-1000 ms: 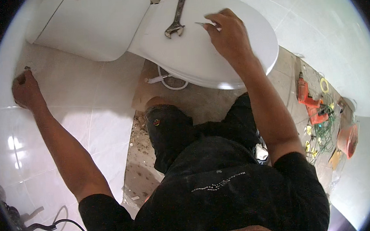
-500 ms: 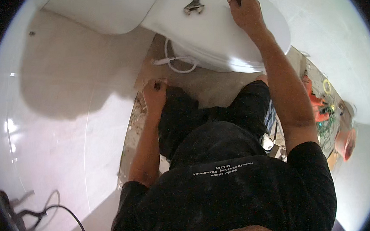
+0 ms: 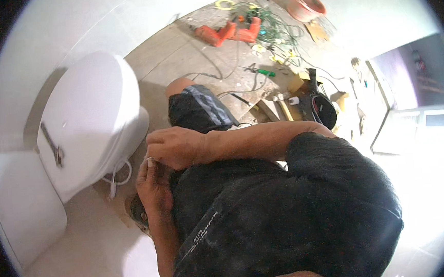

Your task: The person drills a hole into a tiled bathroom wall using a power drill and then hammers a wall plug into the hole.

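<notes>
My left hand point(image 3: 154, 187) and my right hand point(image 3: 177, 148) meet in front of my body, beside the toilet. Their fingertips are pinched together around a tiny pale bit that is too small to name. On the left stands the white toilet with its lid point(image 3: 92, 91) down. An adjustable wrench point(image 3: 52, 145) lies on that lid, near the tank side. Below the rim of the bowl, a white hose point(image 3: 128, 175) loops close to my left hand.
Orange power tools point(image 3: 230, 34), a tangle of green cord point(image 3: 278, 26) and a pinkish bucket point(image 3: 305, 4) lie on the floor at the far side. A green-handled screwdriver point(image 3: 263, 72), a hammer point(image 3: 284, 107) and a black tool bag point(image 3: 323, 110) are nearer my right.
My view has swung to the right, bringing the tools on the floor into sight. My right hand has left the toilet lid and come together with my left hand.
</notes>
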Demonstrator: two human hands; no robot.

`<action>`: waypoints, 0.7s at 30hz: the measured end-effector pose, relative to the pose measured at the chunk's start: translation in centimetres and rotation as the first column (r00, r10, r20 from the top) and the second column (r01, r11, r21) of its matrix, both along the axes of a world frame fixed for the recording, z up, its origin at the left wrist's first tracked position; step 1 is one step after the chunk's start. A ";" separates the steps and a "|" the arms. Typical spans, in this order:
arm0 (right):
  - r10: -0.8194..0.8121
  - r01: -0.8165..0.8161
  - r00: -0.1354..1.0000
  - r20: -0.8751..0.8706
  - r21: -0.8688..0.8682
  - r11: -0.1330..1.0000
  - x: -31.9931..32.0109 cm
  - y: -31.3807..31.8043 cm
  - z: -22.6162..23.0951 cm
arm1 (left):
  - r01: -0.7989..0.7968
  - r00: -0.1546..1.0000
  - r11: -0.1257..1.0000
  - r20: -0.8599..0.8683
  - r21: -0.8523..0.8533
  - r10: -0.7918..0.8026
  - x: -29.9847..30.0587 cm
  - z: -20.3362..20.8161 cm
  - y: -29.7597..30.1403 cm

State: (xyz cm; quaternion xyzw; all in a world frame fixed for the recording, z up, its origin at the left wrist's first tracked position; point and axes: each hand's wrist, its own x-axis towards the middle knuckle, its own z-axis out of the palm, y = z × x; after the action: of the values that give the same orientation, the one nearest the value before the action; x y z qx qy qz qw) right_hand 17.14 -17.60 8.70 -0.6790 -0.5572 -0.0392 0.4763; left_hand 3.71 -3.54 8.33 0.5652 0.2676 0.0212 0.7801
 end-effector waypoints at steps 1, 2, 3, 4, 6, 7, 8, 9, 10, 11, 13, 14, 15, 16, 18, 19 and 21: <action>0.021 -0.022 0.999 -0.030 -0.009 1.000 0.2 -0.9 0.2 | -0.012 1.000 1.000 -0.001 -0.027 0.012 0.5 0.4 -0.5; 0.049 -0.050 0.997 -0.061 -0.018 0.999 0.6 -1.9 0.2 | -0.030 1.000 0.998 -0.003 -0.054 0.030 1.1 1.0 -1.2; -0.049 0.049 0.998 0.045 0.015 0.999 1.7 -3.5 -1.2 | -0.041 0.999 0.997 -0.013 -0.064 0.040 1.4 0.6 -1.7; -0.131 0.123 0.980 0.147 0.059 0.991 3.6 -5.4 -4.1 | -0.056 0.998 0.996 -0.028 -0.073 0.054 1.6 0.0 -2.0; -0.493 0.473 0.870 0.007 -0.296 0.830 9.1 -10.5 -10.4 | -0.118 0.990 0.992 -0.082 -0.036 0.115 2.4 -0.3 -1.4; -0.715 0.644 0.698 -0.024 -0.415 0.643 12.3 -13.8 -13.6 | -0.110 0.992 0.994 -0.059 -0.007 0.109 2.6 -0.5 -1.6; -0.869 0.725 0.493 -0.045 -0.530 0.439 15.3 -17.6 -16.6 | -0.107 0.993 0.994 -0.038 0.036 0.109 3.0 -0.6 -1.8; -0.904 0.751 0.427 0.001 -0.557 0.354 17.1 -22.1 -19.1 | -0.101 0.995 0.992 -0.020 0.074 0.102 3.0 -0.9 -1.7; -0.900 0.762 0.420 0.120 -0.584 0.278 19.1 -27.7 -23.1 | -0.097 0.994 0.989 -0.034 0.113 0.102 3.3 -1.3 -1.7; -0.932 0.685 0.352 0.087 -0.702 0.193 20.4 -28.4 -24.2 | -0.101 0.993 0.981 -0.050 0.164 0.111 3.4 -1.6 -0.7; -0.950 0.682 0.268 0.162 -0.728 0.068 20.4 -30.3 -28.5 | -0.139 0.983 0.974 -0.096 0.179 0.158 2.6 -3.1 -0.1; -0.934 0.705 0.273 0.231 -0.709 0.031 20.8 -30.9 -30.7 | -0.185 0.970 0.968 -0.125 0.171 0.207 1.6 -3.5 0.5; -0.940 0.595 0.275 0.202 -0.804 0.001 20.3 -28.8 -30.4 | -0.242 0.946 0.952 -0.171 0.185 0.274 0.3 -3.7 1.3; -0.926 0.565 0.298 0.231 -0.825 -0.024 20.4 -28.1 -29.5 | -0.261 0.932 0.940 -0.196 0.219 0.305 -0.4 -3.7 1.4; -0.891 0.506 0.343 0.298 -0.858 -0.093 20.1 -28.4 -28.5 | -0.285 0.901 0.918 -0.249 0.274 0.354 -1.4 -3.8 1.0; -0.845 0.538 0.362 0.394 -0.828 -0.155 20.3 -29.4 -29.5 | -0.295 0.889 0.913 -0.269 0.282 0.370 -1.5 -4.0 0.7; -0.797 0.518 0.421 0.433 -0.836 -0.180 20.9 -30.3 -29.1 | -0.319 0.861 0.898 -0.304 0.303 0.408 -1.9 -4.2 0.4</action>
State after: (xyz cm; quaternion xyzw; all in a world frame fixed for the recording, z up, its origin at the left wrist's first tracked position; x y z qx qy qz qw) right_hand 38.02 -47.85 -20.37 -0.9908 0.0426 0.1238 -0.0340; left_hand 1.84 -3.12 4.11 0.5888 0.5038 0.0976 0.6245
